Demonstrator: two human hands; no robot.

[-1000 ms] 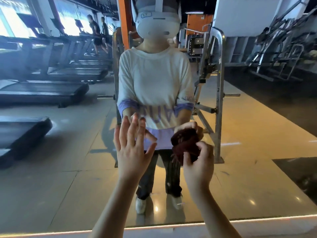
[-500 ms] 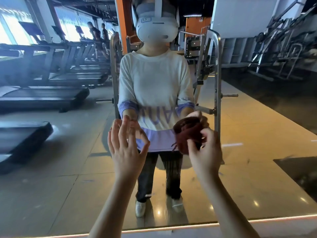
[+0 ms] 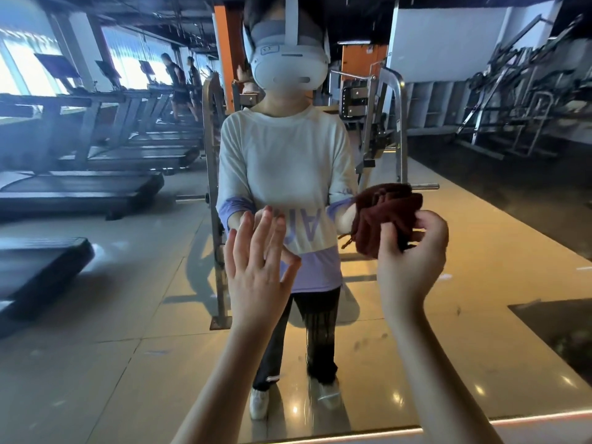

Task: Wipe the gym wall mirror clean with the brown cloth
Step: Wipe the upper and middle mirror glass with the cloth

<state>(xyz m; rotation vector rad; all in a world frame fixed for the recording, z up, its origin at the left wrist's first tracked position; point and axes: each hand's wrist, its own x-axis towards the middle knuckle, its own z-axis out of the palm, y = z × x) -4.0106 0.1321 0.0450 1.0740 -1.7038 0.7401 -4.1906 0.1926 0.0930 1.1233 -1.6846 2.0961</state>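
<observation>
Head view, right hand (image 3: pixel 413 261) grip clamped on bunched, fringed brown cloth (image 3: pixel 384 213), left hand (image 3: pixel 256 270) fingers straight, apart, glossy mirror (image 3: pixel 128 315)

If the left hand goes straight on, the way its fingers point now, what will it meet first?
Probably the large gym wall mirror: the open left hand points straight at the glass, with nothing between. The gap looks small, but depth is unclear.

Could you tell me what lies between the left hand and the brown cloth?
Nothing solid: in the head view, the gap between left hand and cloth shows only the mirror reflecting a white shirt.
</observation>
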